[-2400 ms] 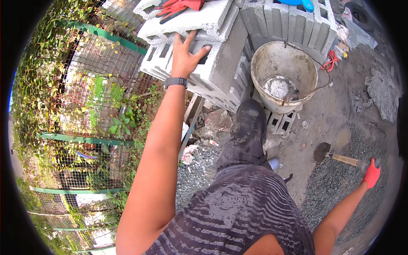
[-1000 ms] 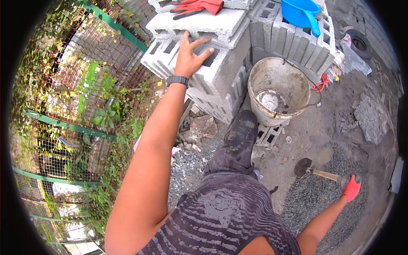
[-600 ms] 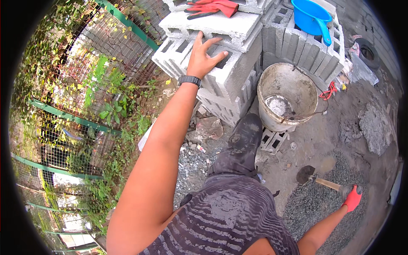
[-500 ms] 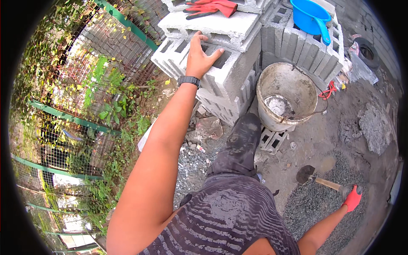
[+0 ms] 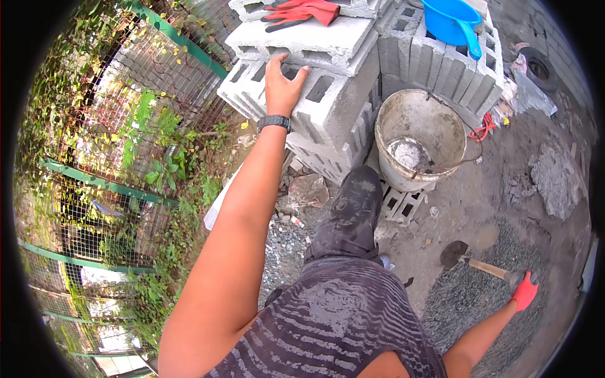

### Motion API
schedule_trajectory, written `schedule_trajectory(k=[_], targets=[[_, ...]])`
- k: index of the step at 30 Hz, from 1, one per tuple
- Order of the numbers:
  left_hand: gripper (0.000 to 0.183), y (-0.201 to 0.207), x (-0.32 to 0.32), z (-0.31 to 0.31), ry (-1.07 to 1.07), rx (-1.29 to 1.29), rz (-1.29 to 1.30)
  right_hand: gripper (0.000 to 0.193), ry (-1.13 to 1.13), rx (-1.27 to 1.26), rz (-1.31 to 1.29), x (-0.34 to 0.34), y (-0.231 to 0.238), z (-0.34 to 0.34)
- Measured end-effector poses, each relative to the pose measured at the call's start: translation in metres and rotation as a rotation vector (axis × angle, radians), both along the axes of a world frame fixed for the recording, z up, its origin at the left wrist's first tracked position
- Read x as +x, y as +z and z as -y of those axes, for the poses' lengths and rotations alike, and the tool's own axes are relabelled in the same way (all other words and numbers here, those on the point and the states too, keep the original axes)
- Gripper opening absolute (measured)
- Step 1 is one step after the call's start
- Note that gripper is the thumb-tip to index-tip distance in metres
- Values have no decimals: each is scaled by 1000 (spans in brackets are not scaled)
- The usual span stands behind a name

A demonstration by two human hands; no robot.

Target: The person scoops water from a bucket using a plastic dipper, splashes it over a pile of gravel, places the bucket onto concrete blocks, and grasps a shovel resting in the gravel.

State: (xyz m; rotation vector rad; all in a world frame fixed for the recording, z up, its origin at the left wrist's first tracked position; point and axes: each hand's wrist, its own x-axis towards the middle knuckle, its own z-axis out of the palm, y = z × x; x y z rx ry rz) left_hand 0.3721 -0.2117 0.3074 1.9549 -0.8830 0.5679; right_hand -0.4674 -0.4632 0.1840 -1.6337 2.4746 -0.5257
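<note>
My bare left hand (image 5: 282, 85) rests on the stacked hollow concrete blocks (image 5: 337, 123), fingers apart, around the holes in the upper face. It holds nothing. Low on the right, my right hand (image 5: 524, 293), in a red and grey glove, is closed on the grip end of a shovel (image 5: 488, 269). Its wooden shaft points left to a dark rounded blade (image 5: 454, 254), lying at the edge of a grey gravel pile (image 5: 466, 302). In front of me a large dirty white bucket (image 5: 419, 138) has grey residue at its bottom.
A red and black glove (image 5: 302, 12) lies on top of the blocks. On the neighbouring block stack sits a blue dipper (image 5: 452, 22). A green-framed wire fence (image 5: 107, 255) with plants runs along the left. A tire (image 5: 540, 67) and a mortar heap (image 5: 558, 179) are at right.
The blocks, bucket and dipper appear slightly further left as the view shifts. My left hand stays on the blocks, and my right hand keeps its hold on the shovel.
</note>
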Motion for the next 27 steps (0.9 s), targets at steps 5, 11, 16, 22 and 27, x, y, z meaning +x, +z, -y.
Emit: schedule_trajectory(k=[5,11,16,22,27], targets=[[62,2,-1,0,-32,0,-4,63,-49,45,-42,2,3,-6],[75,-5,10,2,8,130,62,65,-42,7,-93,-10,-10,-6],[68,-9,19,6,-69,113,-1,58,4,-71,-31,7,-1,-18],[70,-13,27,14,-103,200,-75,55,-229,-43,-63,20,14,-33],[71,-18,89,-8,-149,244,-66,51,-196,-58,16,33,25,-36]])
